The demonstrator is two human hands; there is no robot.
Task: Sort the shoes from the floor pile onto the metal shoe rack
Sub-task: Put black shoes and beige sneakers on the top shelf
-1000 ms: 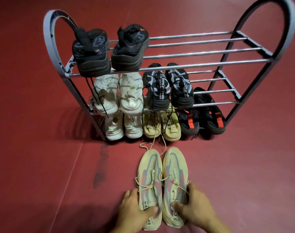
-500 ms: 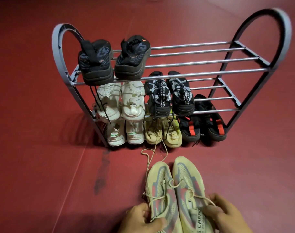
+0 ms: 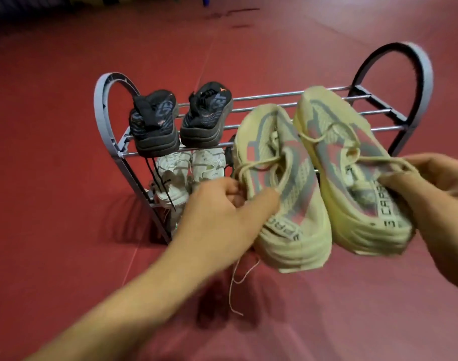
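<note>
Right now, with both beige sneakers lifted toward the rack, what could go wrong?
1. A loose lace dangles below the left beige sneaker; it might snag on the rack bars or trail off the shelf.
2. The left hand and right hand each grip one sneaker near the collar; the right beige sneaker could tip.
3. The black sneakers sit nearby on the top shelf and could be nudged.

I see dim, warm light. My hands and the shoes look blurry. Soft dark shadows lie on the red floor (image 3: 66, 230). The edges bend.
</note>
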